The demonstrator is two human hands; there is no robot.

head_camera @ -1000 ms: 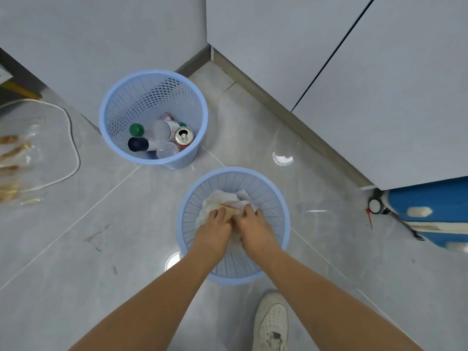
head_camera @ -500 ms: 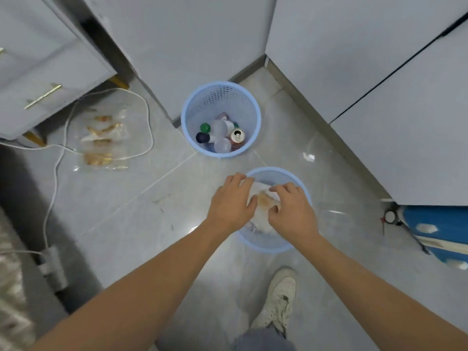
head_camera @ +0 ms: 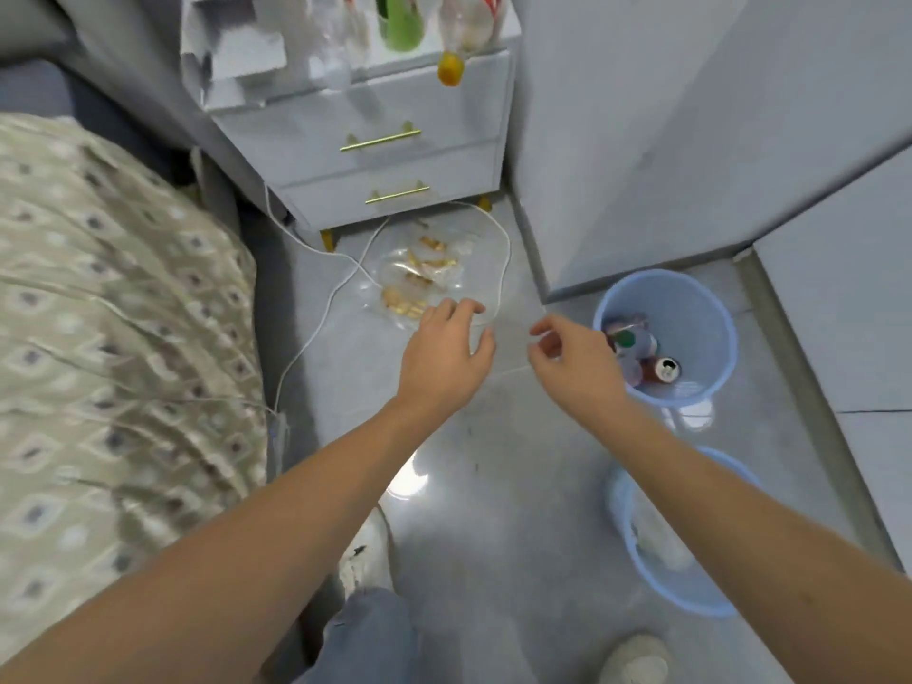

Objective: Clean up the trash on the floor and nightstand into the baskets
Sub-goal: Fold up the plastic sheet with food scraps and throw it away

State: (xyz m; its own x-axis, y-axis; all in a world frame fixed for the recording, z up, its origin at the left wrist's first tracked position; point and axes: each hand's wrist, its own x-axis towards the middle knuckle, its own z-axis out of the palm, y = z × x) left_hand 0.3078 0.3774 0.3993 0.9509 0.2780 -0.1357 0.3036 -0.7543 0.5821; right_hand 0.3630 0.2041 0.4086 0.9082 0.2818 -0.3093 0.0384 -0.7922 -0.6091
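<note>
Clear plastic wrappers with yellowish snack bits (head_camera: 419, 276) lie on the floor in front of the white nightstand (head_camera: 390, 155). My left hand (head_camera: 446, 355) hovers just below them, fingers relaxed and empty. My right hand (head_camera: 575, 365) is beside it, fingers loosely curled, holding nothing. A blue basket (head_camera: 691, 298) at the right holds bottles and a can. A second blue basket (head_camera: 656, 580) nearer to me holds white paper, partly hidden by my right forearm. On the nightstand top stand blurred bottles, one with an orange cap (head_camera: 451, 71), and a white box (head_camera: 232, 51).
A bed with a patterned cover (head_camera: 113, 338) fills the left side. A white cable (head_camera: 316, 328) runs across the floor past the wrappers. Grey cabinet walls (head_camera: 691, 116) close off the right. My shoes (head_camera: 367, 555) stand on the floor below.
Both hands left the paper in the near basket and moved up and left toward the wrappers. The view swung left, bringing the nightstand and bed into sight.
</note>
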